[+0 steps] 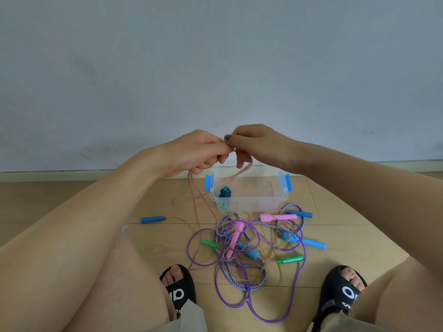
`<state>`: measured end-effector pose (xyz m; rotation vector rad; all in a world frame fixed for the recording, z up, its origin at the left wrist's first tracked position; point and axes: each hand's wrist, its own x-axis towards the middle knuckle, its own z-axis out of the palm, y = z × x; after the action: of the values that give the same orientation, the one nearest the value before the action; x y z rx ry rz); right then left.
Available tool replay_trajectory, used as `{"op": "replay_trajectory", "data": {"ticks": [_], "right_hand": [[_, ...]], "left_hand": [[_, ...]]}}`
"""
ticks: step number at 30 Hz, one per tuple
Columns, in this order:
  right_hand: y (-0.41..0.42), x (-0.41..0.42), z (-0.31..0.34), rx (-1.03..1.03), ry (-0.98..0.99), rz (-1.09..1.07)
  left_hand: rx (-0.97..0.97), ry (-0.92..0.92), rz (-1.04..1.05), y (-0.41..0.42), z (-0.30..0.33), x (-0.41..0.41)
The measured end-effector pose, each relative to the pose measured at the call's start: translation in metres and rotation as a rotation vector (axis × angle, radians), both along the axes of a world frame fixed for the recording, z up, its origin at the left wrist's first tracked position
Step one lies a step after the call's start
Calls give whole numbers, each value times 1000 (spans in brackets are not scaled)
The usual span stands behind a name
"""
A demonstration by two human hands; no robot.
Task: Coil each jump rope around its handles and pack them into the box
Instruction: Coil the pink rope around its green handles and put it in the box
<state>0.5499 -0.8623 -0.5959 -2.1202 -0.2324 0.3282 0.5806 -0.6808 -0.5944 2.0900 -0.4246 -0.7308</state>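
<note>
My left hand (pixel 199 152) and my right hand (pixel 259 144) meet above the box, both pinching a thin pale pink rope (pixel 195 200) whose strands hang to the floor. That rope leads toward a blue handle (pixel 153 219) lying at the left. The clear plastic box (pixel 249 202) with blue latches stands on the floor and holds one coiled teal rope (pixel 224 192) with its turquoise handles. In front of the box lies a tangle: a purple rope (pixel 249 298) with pink handles (pixel 278 217), a blue-and-white striped rope (pixel 239 281), green handles (pixel 290 259) and blue handles (pixel 311 243).
A pale wall with a skirting board (pixel 72 174) rises just behind the box. The floor (pixel 96 200) is light wood. My bare knees frame the view, and my feet in black sandals (pixel 178 287) stand either side of the rope pile. A clear lid (pixel 124 232) lies at my left knee.
</note>
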Motion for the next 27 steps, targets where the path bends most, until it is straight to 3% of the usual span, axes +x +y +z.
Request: {"op": "replay_trajectory", "data": {"ticks": [5, 9, 11, 16, 19, 23, 27], "right_hand": [[-13, 10, 2, 139, 46, -80], [-51, 20, -2, 104, 112, -128], [-75, 25, -8, 13, 115, -171], [-111, 30, -31, -467, 196, -153], [-84, 26, -32, -280, 338, -112], [-26, 18, -11, 131, 335, 51], [1, 5, 1, 90, 194, 182]], "left_hand": [[9, 55, -19, 8, 3, 0], [52, 72, -20, 25, 2, 3], [74, 106, -25, 30, 1, 4], [149, 120, -47, 35, 1, 1], [81, 98, -50, 26, 3, -2], [32, 79, -84, 8, 5, -6], [44, 64, -76, 10, 5, -4]]}}
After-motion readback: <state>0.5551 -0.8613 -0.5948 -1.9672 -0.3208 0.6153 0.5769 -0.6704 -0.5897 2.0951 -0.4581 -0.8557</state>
